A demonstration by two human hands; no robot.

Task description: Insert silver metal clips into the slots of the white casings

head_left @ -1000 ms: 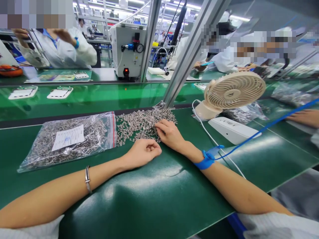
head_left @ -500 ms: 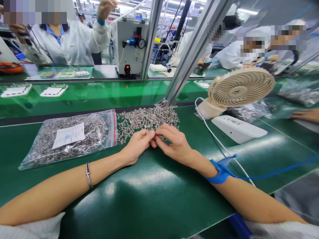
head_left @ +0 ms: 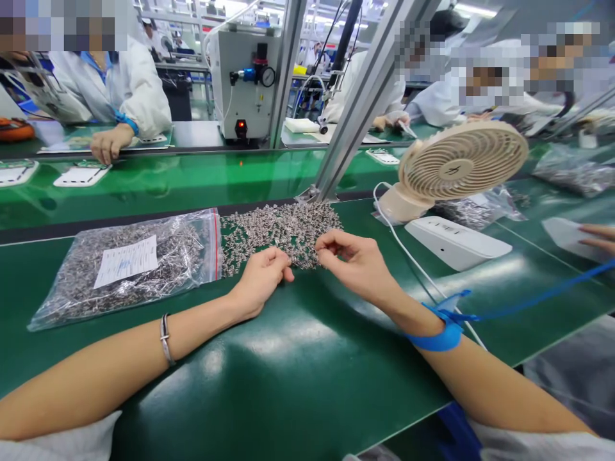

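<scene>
A pile of small silvery metal parts [head_left: 283, 224] is spread on the green table ahead of me. My left hand [head_left: 264, 275] is closed at the pile's near edge, thumb pressed against curled fingers; anything in it is too small to name. To its right, my right hand [head_left: 353, 259] pinches thumb and forefinger together at the pile's right edge. What sits between those fingertips I cannot make out. A clear zip bag [head_left: 129, 262] full of similar metal parts, with a white label, lies left of the pile. Around my right wrist is a blue strap [head_left: 439, 330] with a cord.
A beige fan [head_left: 456, 169] on a white base [head_left: 456, 243] stands at right, its white cable running behind my right wrist. A metal post [head_left: 355, 109] rises behind the pile. Across the green belt [head_left: 216, 176], a co-worker's hand [head_left: 113, 142] is over white panels.
My hands, together before, are now apart: the right has moved right to the pile's edge, while the left stays nearly in place. The co-worker's raised hand has come down to a white panel.
</scene>
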